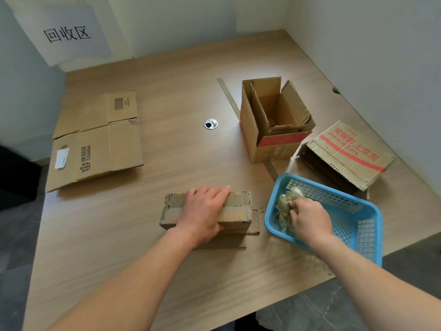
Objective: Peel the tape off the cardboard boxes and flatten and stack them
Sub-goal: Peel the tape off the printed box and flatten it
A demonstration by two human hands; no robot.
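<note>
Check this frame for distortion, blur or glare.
Head view: wide-angle lens bows the table edges; soft even light, faint shadow beside the small box under the left hand; one glint on the metal grommet; tape wad in the blue basket looks smeared.

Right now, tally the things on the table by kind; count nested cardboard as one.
Cardboard boxes: 4 (flattened box, open box, red-printed box, small box)
Baskets: 1 (blue basket)
Tape wad: 1
Ruler: 1
Total: 7
</note>
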